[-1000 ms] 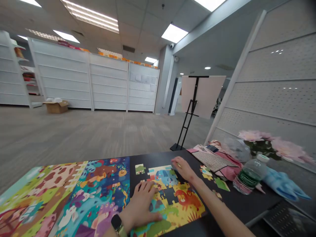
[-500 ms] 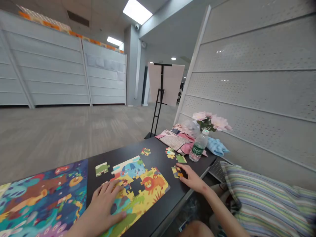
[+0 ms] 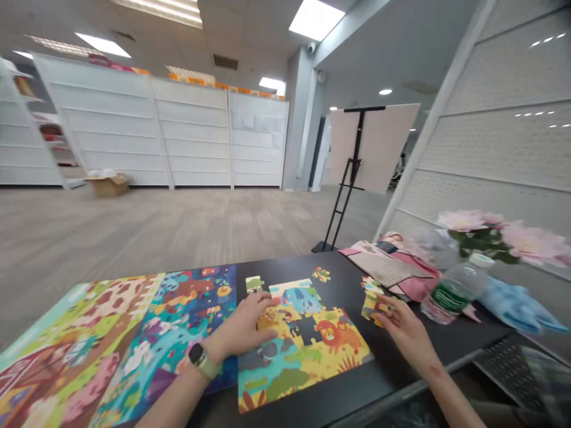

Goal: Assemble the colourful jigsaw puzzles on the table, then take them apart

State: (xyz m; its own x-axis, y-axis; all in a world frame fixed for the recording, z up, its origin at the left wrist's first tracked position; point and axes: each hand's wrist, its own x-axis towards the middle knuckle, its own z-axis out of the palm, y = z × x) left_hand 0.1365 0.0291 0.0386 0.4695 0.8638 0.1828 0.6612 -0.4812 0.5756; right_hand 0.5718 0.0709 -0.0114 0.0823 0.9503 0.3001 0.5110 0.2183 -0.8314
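Note:
A partly assembled jigsaw puzzle [image 3: 285, 356] with lions and an elephant lies on the dark table, with a gap near its middle. My left hand [image 3: 245, 324], a watch on its wrist, rests with fingers apart across the puzzle's left edge. Over at the right, my right hand [image 3: 404, 327] pinches a yellow puzzle piece [image 3: 369, 306], partly hidden by the fingers. A loose piece [image 3: 370, 285] lies just beyond it. Another loose piece [image 3: 321, 274] sits behind the puzzle, and a green one [image 3: 254, 284] is beside my left fingertips.
Two finished colourful puzzles [image 3: 173, 333] cover the table's left side. At the right stand a water bottle [image 3: 457, 291] and pink flowers [image 3: 504, 235], near pink cloth [image 3: 401, 270] and blue cloth [image 3: 517, 303]. An easel [image 3: 352, 172] stands on the floor beyond.
The view has turned left. My right hand has closed on a puzzle piece among the loose ones at the right. My left hand stays at the puzzle's left edge.

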